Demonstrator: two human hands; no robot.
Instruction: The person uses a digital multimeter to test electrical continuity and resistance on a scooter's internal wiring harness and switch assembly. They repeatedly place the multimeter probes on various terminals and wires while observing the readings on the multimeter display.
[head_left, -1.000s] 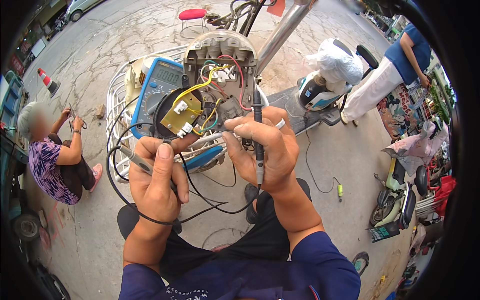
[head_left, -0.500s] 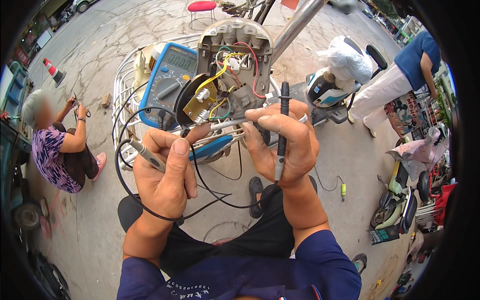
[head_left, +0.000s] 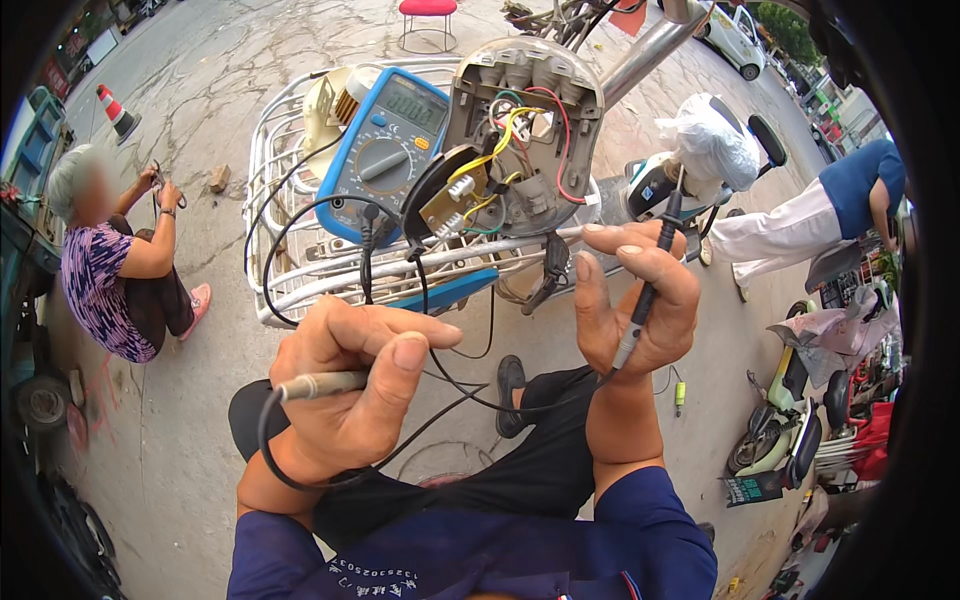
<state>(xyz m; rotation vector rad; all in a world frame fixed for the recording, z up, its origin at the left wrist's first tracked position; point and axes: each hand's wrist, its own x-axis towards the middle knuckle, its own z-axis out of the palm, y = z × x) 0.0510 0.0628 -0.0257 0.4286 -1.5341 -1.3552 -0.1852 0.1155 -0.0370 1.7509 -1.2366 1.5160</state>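
A grey-tipped test probe [head_left: 325,385] lies across my left hand [head_left: 350,385], which is closed around it; the probe's far end is hidden by the fingers. My right hand [head_left: 640,310] pinches a second test probe [head_left: 648,290], black and grey, its metal tip pointing up and away. Black leads loop between the hands and a blue multimeter [head_left: 385,160] with a dial and a lit-up grey display. Beside the meter stands an opened plastic housing [head_left: 545,140]. Coloured wires run from it to a small circuit board [head_left: 450,205]. Both hands are apart from the board.
The meter rests on a white wire basket [head_left: 275,285]. A metal pole [head_left: 650,50] rises behind the housing. To the right are a bag-covered scooter [head_left: 710,145] and a bending person [head_left: 820,215]. A crouching person [head_left: 120,260] is at left, near a traffic cone [head_left: 115,110].
My view has shifted, so basket, meter and housing sit farther right. Both hands have drawn back toward me from the housing, the right one also going right. Each keeps its probe.
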